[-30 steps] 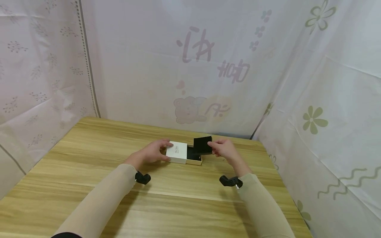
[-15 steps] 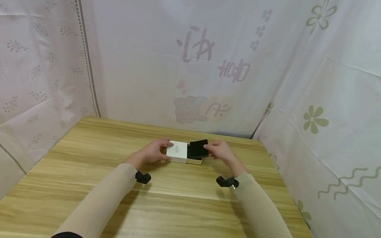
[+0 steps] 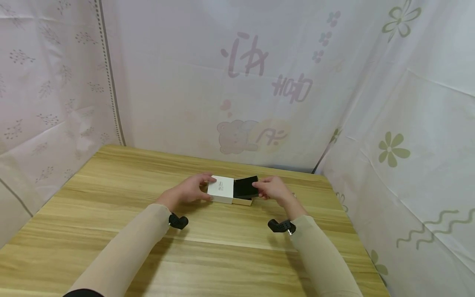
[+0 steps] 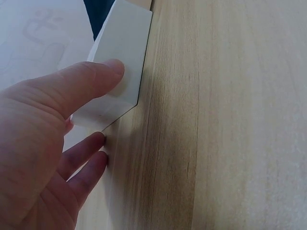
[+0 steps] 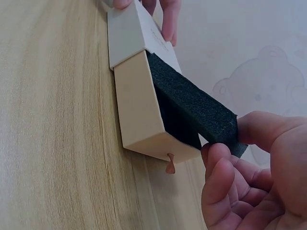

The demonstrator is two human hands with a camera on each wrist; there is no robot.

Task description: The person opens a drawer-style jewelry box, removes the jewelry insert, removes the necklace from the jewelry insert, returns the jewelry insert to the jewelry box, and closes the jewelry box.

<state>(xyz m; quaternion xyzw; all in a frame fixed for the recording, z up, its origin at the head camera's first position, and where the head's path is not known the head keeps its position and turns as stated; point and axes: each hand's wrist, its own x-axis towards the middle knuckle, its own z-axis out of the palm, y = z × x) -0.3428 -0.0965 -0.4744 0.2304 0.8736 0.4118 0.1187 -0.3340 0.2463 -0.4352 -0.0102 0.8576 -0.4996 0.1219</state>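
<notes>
A small drawer box lies on the wooden table, its white printed sleeve [image 3: 223,185] at the left and its cream drawer [image 5: 139,105] pulled partway out to the right. My left hand [image 3: 188,189] grips the sleeve's left end, thumb on the near side [image 4: 127,52] and fingers toward the far side. Between the thumb and fingers of my right hand [image 3: 274,190] is the outer end of a black foam pad [image 5: 192,98]. The pad tilts, its inner end down in the drawer beside the sleeve and its held end raised. A brown ribbon pull [image 5: 170,165] hangs from the drawer's end.
Wood-grain table top [image 3: 208,255] extends around the box on all sides. Behind it hangs a pale printed curtain [image 3: 178,82], with more curtain at the left and right. Both wrists carry black camera mounts [image 3: 179,222].
My right hand has moved left and slightly down, bringing the foam pad from above the drawer partly into it. My left hand and the sleeve have stayed in place.
</notes>
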